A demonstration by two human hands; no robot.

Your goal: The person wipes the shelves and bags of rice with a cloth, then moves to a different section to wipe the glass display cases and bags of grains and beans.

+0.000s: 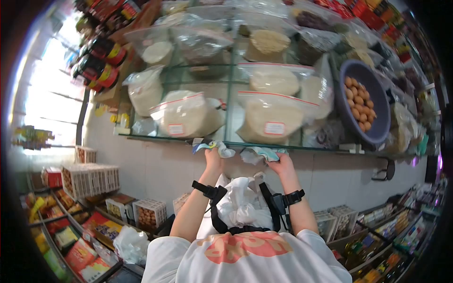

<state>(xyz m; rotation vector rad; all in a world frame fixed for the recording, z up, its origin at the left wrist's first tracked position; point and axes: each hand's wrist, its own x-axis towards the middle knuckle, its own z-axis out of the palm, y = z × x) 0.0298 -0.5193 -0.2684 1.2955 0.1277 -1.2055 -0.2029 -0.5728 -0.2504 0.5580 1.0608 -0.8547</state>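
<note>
My left hand (214, 159) is closed on a crumpled white, blue and yellow cloth (224, 150), at the front edge of the glass counter (236, 144). A crumpled teal-and-white cloth (262, 154) is in the grip of my right hand (282, 164), just under the same edge. Both pieces look like thin rags, though their material is hard to make out. Above my left hand stands a zip bag of pale grain (186, 115) with a label. Beyond my right hand is another labelled grain bag (269, 118).
A purple basin of brown eggs (343, 101) sits at the counter's right. Dark-capped jars (101, 66) stand at the left. White egg crates (89, 179) and boxes of packets are on the lower left; shelves of goods are on the lower right. A stool (384, 170) is under the counter.
</note>
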